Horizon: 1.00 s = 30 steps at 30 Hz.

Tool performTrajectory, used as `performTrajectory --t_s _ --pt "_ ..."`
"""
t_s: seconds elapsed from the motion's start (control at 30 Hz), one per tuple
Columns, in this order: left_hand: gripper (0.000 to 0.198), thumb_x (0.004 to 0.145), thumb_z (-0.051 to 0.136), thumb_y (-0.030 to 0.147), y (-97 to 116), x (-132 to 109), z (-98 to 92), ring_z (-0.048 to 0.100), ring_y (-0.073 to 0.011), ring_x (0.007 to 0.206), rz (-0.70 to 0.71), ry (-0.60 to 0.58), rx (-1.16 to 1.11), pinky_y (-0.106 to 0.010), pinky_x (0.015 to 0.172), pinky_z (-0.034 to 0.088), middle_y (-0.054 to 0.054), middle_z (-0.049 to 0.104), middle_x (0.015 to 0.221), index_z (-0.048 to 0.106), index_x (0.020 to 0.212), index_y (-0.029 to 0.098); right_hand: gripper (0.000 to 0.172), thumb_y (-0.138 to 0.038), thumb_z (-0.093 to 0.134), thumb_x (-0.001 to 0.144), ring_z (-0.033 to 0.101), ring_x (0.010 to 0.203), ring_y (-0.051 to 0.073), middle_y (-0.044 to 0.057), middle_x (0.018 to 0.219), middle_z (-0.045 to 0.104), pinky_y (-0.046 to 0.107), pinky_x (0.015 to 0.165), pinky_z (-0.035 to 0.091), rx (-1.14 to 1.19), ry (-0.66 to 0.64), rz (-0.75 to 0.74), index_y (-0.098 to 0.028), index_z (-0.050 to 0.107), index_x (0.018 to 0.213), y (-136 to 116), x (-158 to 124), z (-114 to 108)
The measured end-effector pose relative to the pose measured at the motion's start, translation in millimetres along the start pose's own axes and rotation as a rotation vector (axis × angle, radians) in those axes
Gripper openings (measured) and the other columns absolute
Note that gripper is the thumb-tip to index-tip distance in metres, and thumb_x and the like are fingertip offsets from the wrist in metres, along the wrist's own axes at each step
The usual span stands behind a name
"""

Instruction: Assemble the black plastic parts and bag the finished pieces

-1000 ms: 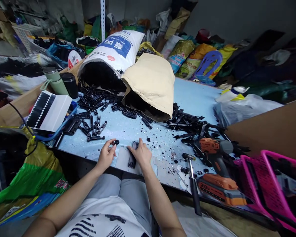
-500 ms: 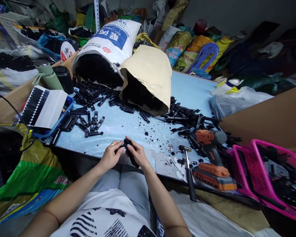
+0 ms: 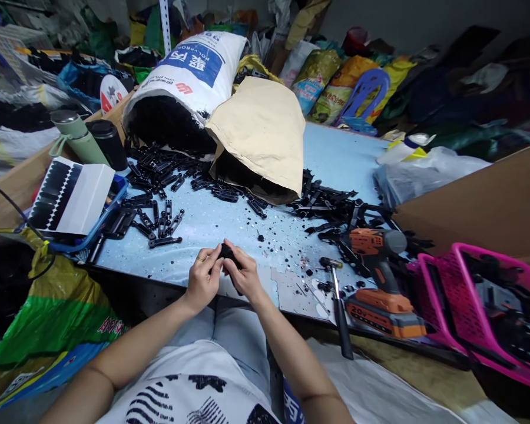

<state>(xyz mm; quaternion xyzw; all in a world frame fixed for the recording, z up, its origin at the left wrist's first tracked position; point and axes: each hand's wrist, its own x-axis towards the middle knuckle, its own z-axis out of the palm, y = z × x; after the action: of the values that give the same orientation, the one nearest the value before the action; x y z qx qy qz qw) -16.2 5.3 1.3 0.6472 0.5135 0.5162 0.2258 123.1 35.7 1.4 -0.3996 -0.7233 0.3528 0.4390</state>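
Both hands meet at the front edge of the blue-topped table (image 3: 212, 221), closed on one small black plastic part (image 3: 227, 252). My left hand (image 3: 204, 275) pinches its left end, and my right hand (image 3: 245, 272) wraps round its right side. Fingers cover most of the part, so its exact kind is hidden. Beyond them and to the left lie several short black link-like pieces (image 3: 165, 241). A paper sack (image 3: 260, 129) and a white woven sack (image 3: 181, 76) lie with their dark mouths towards me, black parts heaped before them.
To the right are a hammer (image 3: 341, 318), an orange cordless drill (image 3: 375, 277) and pink baskets (image 3: 461, 294) of black parts. More black parts (image 3: 322, 200) pile up behind the drill. On the left stand a green flask (image 3: 82, 138), a black cup (image 3: 108, 144) and a blue tray (image 3: 90, 238).
My left hand has turned and its fingers have curled in more closely on the black part. Less of the part shows below my right hand. The view has shifted slightly.
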Motion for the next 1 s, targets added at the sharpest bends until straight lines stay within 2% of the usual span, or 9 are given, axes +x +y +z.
performTrajectory --t_s 0.1,0.27,0.37,0.47,0.57,0.7,0.77,0.87,1.0 --pt "0.035 0.094 0.040 0.031 5.7 3.2 2.2 0.058 -0.0171 0.084 0.004 0.093 -0.026 -0.030 0.075 0.049 -0.010 0.060 0.095 0.060 0.120 0.020 0.044 -0.040 0.043 0.093 0.059 0.071 0.015 0.008 0.099 0.061 0.029 0.067 0.052 0.040 0.133 0.044 -0.026 0.049 0.134 -4.2 -8.7 17.9" --pt "0.033 0.093 0.042 0.036 -4.5 30.7 -15.3 0.059 -0.0173 0.084 -0.037 -0.084 -0.074 -0.031 0.078 0.049 -0.007 0.063 0.086 0.069 0.096 0.018 0.046 -0.040 0.044 0.093 0.053 0.056 0.011 0.004 0.083 0.058 0.030 0.061 0.051 0.087 0.124 0.148 -0.026 0.046 0.136 7.5 -24.2 32.2" --pt "0.037 0.089 0.046 0.046 -12.4 45.0 -24.5 0.059 -0.0146 0.071 -0.250 -0.225 -0.275 -0.028 0.065 0.050 -0.007 0.062 0.090 0.066 0.100 0.017 0.046 -0.042 0.045 0.092 0.055 0.058 0.011 0.004 0.086 0.058 0.029 0.062 0.051 0.081 0.134 0.169 -0.026 0.047 0.135 15.7 -23.5 23.3" --pt "0.049 0.083 0.050 0.058 -13.5 47.1 -32.6 0.057 -0.0128 0.056 -0.582 -0.436 -0.638 -0.026 0.053 0.048 -0.008 0.063 0.079 0.065 0.093 0.012 0.048 -0.044 0.050 0.089 0.060 0.079 0.017 0.007 0.095 0.061 0.032 0.074 0.051 -0.044 0.148 0.044 -0.023 0.050 0.133 15.8 -13.6 0.0" --pt "0.053 0.075 0.058 0.063 -10.7 42.8 -40.0 0.056 -0.0124 0.051 -0.775 -0.644 -0.812 -0.024 0.050 0.045 -0.007 0.061 0.062 0.064 0.075 0.010 0.048 -0.042 0.052 0.089 0.059 0.089 0.019 0.008 0.100 0.063 0.032 0.079 0.050 -0.149 0.069 -0.148 -0.023 0.049 0.133 10.8 -1.9 -25.7" --pt "0.055 0.070 0.062 0.065 -10.8 39.3 -41.8 0.032 -0.0029 0.033 -0.864 -0.712 -0.666 -0.017 0.035 0.019 0.002 0.049 0.043 0.063 0.070 0.010 0.050 -0.037 0.053 0.090 0.060 0.090 0.018 0.010 0.102 0.061 0.029 0.076 0.050 -0.278 -0.077 -0.323 -0.022 0.044 0.136 5.3 6.7 -45.7" --pt "0.058 0.068 0.061 0.068 -11.9 37.8 -41.6 0.027 -0.0022 0.031 -0.868 -0.746 -0.600 -0.018 0.034 0.013 0.004 0.045 0.039 0.062 0.069 0.010 0.053 -0.037 0.053 0.090 0.060 0.088 0.017 0.010 0.099 0.060 0.027 0.073 0.050 -0.350 -0.135 -0.364 -0.021 0.039 0.139 3.1 6.0 -50.7" --pt "0.058 0.069 0.057 0.069 -10.0 32.6 -48.0 0.024 -0.0027 0.031 -0.824 -0.790 -0.582 -0.019 0.036 0.011 0.007 0.038 0.035 0.059 0.065 0.011 0.061 -0.048 0.048 0.090 0.059 0.076 0.016 0.007 0.087 0.059 0.026 0.065 0.050 -0.472 -0.210 -0.371 -0.018 0.034 0.141 -2.4 -1.9 -58.5" --pt "0.049 0.075 0.059 0.059 1.4 21.2 -66.6 0.025 -0.0030 0.035 -0.737 -0.814 -0.451 -0.019 0.040 0.015 0.007 0.037 0.036 0.055 0.061 0.013 0.062 -0.055 0.048 0.087 0.059 0.072 0.018 0.008 0.084 0.060 0.028 0.062 0.049 -0.672 -0.420 -0.396 -0.013 0.044 0.131 -10.9 -21.1 -74.4"
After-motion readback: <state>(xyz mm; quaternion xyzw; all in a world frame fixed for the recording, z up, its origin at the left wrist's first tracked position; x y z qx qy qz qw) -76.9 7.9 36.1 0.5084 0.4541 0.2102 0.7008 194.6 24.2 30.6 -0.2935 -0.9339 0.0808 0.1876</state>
